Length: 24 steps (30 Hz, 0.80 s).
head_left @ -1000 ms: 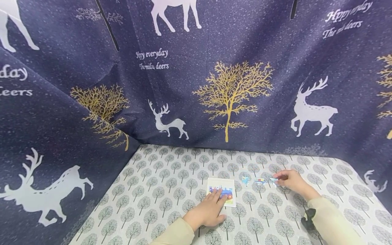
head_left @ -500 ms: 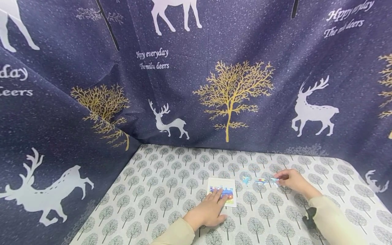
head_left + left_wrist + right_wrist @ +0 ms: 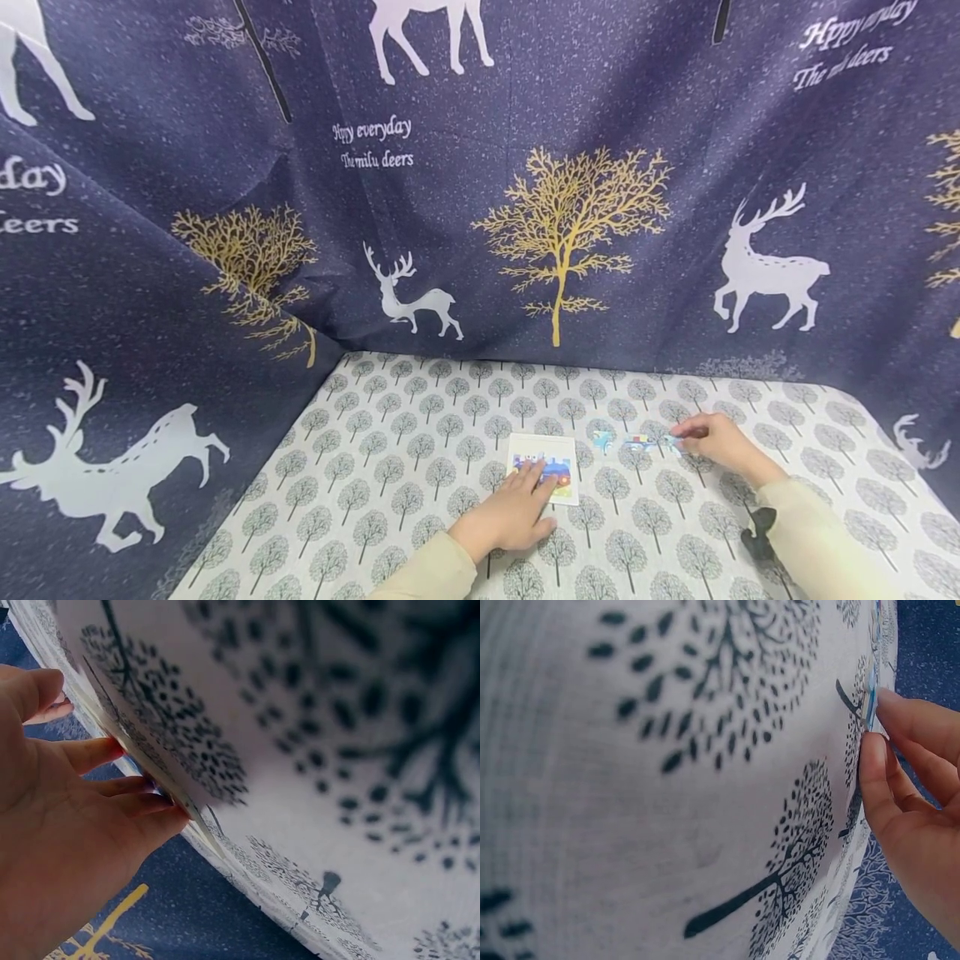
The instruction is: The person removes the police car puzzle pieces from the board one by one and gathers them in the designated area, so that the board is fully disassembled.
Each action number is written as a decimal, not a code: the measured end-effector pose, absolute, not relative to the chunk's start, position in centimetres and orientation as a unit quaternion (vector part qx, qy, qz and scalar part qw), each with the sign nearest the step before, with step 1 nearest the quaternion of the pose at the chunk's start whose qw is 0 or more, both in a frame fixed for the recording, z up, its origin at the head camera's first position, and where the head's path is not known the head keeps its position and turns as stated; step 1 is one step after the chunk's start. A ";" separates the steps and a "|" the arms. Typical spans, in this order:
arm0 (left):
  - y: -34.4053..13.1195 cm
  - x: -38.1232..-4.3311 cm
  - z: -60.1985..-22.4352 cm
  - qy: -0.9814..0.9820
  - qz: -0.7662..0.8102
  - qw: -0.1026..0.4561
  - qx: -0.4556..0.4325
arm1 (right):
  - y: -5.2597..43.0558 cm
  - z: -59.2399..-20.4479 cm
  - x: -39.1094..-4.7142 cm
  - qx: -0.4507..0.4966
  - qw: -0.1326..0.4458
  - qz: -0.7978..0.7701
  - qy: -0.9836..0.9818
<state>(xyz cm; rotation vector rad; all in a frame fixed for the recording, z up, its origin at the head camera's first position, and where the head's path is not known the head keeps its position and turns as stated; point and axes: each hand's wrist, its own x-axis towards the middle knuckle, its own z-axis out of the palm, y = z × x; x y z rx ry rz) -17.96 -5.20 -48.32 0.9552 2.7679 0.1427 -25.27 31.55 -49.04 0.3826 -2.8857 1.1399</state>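
Fingers spread, my left hand (image 3: 508,510) rests on a small white-framed puzzle board (image 3: 558,443) with a blue train-like picture, covering its lower left part. In the left wrist view the fingertips (image 3: 174,817) touch the thin board from above. To the right of the board lie small light-blue puzzle pieces: one puzzle piece (image 3: 602,441) nearest the board and a multicoloured puzzle piece (image 3: 638,442) beside it. My right hand (image 3: 718,443) pinches the edge of the rightmost puzzle piece (image 3: 870,699) between thumb and index finger, low at the cloth.
A white tablecloth (image 3: 360,517) printed with grey trees covers the table. Behind and to the left hangs a dark blue curtain (image 3: 465,208) with deer and golden trees. A small black object (image 3: 759,533) sits at the right sleeve's wrist.
Both hands stay in nearly the same places. The rightmost puzzle piece shifts very slightly under the right fingers; the other pieces and the board appear unmoved.
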 end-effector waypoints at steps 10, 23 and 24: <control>-5.3 -18.1 -48.5 0.937 0.053 0.104 0.330 | 30.4 -48.3 -25.4 0.116 0.032 0.346 -0.930; -5.1 -17.9 -48.5 0.938 0.027 0.094 0.331 | 24.8 -47.6 -26.7 0.162 0.003 0.427 -0.890; -5.1 -17.9 -48.4 0.939 0.026 0.093 0.331 | 24.4 -47.5 -26.8 0.159 -0.007 0.435 -0.886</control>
